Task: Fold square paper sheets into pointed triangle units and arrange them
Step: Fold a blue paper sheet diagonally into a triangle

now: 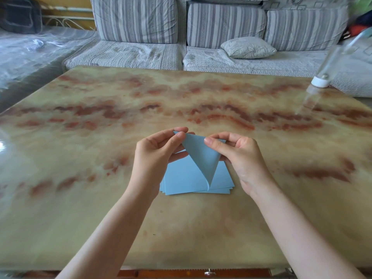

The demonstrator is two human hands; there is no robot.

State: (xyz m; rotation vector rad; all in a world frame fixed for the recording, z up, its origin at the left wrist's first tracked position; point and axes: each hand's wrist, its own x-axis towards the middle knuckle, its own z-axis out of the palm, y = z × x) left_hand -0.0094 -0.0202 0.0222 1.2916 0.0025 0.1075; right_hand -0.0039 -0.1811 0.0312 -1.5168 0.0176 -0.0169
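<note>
Head view, one frame.

Blue sheet (201, 158): one square of light blue paper, held up above the worktop between both hands. It is bent over on itself into a loose cone-like triangle, with a rounded and uncreased fold on its right side. Two corners are at the top and the point hangs down over the stack. Whether the point touches the stack cannot be told.

Left hand (157, 156): thumb and forefinger pinch the sheet's upper left corner; the other fingers are curled beneath.

Right hand (239, 158): the thumb lies on the upper right corner and the fingers are curled behind the paper, gripping it.

Stack of blue sheets (181, 178): several flat squares of the same paper, slightly fanned, lying on the worktop directly under the hands, in the middle of its near half.

Worktop (100, 198): glossy slab, cream with red-brown marbling. A drawer knob (209, 272) shows under its near edge.

Clear bottle (320, 81): white cap, tilted, blurred, at the far right edge of the worktop.

Sofa (141, 53): grey striped back cushions, beyond the worktop's far edge, with a small cushion (247, 47) on its seat.

Plastic sheeting (30, 49): far left, with a dark bag (18, 15) behind it.
</note>
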